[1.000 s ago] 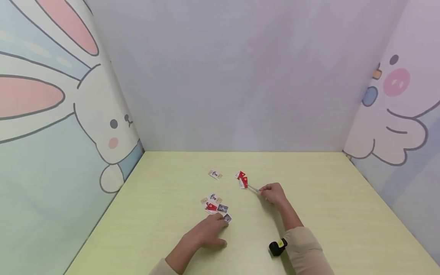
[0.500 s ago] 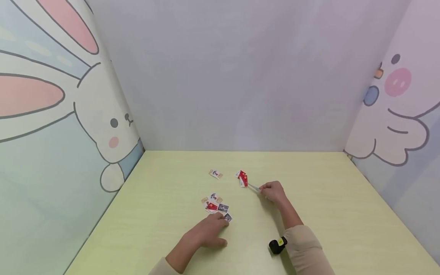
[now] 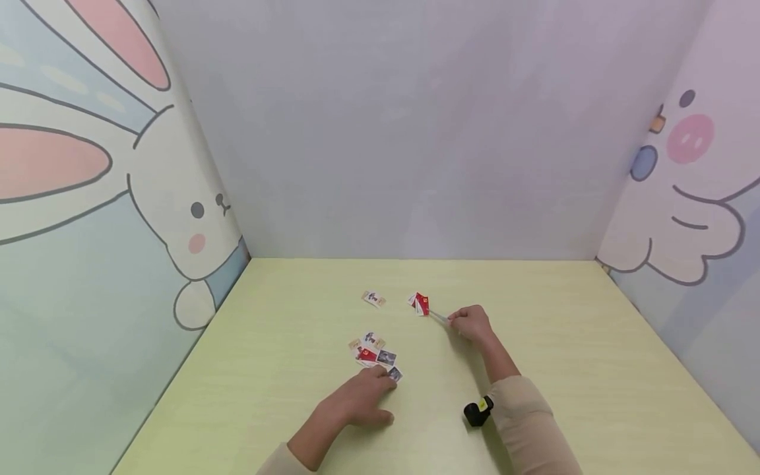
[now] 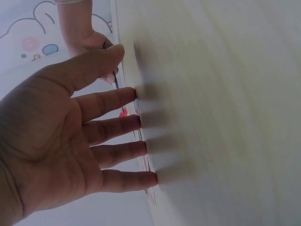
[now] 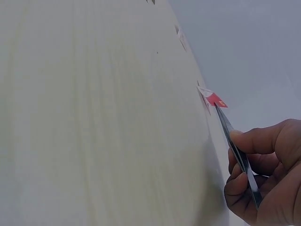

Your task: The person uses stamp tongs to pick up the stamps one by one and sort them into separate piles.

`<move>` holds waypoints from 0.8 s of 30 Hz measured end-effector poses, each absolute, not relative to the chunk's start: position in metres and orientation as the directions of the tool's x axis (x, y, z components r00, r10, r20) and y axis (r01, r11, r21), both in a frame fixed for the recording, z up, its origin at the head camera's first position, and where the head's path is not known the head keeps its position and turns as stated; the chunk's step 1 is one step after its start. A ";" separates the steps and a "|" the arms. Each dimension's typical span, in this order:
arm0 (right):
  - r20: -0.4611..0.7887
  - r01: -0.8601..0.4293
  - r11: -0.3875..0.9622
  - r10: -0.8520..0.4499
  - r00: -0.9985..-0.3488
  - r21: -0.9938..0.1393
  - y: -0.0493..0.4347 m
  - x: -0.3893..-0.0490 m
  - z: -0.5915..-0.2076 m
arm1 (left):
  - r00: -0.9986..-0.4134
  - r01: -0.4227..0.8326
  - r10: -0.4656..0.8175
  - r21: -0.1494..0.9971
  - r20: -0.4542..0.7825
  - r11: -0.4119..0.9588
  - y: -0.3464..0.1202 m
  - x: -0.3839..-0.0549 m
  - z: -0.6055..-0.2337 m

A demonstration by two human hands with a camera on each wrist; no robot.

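My right hand (image 3: 472,323) pinches a pair of metal tweezers (image 5: 235,148) between thumb and fingers. The tweezer tips meet the edge of a small red-and-white stamp (image 5: 217,100), which looks raised in the right wrist view. In the head view that red stamp (image 3: 422,303) overlaps another red-and-white stamp (image 3: 412,299) behind it. Fingers spread and nearly straight, my left hand (image 3: 362,398) rests its fingertips at the near edge of a loose group of stamps (image 3: 368,354). A grey-picture stamp (image 3: 394,374) lies by its fingertips, partly covered.
A single stamp with tan ends (image 3: 373,299) lies farther back on the pale yellow table (image 3: 534,330). A black device with a yellow label (image 3: 478,411) sits at the right wrist. Printed cartoon panels stand left and right, a plain grey panel (image 3: 415,165) behind.
The right hand and tweezers have moved slightly away from me, bringing the red stamp farther over the one behind it. The left hand has stayed in place.
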State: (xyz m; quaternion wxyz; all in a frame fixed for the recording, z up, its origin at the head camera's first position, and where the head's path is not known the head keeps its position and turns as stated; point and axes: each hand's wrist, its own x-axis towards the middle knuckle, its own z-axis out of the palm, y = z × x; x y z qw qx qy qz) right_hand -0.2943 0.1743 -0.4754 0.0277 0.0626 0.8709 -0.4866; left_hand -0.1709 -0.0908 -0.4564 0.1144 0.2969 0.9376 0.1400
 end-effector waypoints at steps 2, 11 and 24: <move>-0.111 0.138 0.517 0.083 -0.990 -0.845 0.175 -0.297 -0.475 | -0.798 0.524 0.589 0.334 -0.130 0.784 -0.091 -0.171 -0.456; -0.131 0.162 0.511 0.096 -0.987 -0.844 0.170 -0.312 -0.476 | -0.805 0.510 0.576 0.331 -0.141 0.794 -0.090 -0.171 -0.456; -0.140 0.185 0.555 0.123 -0.983 -0.811 0.163 -0.320 -0.475 | -0.803 0.513 0.579 0.333 -0.140 0.791 -0.091 -0.173 -0.459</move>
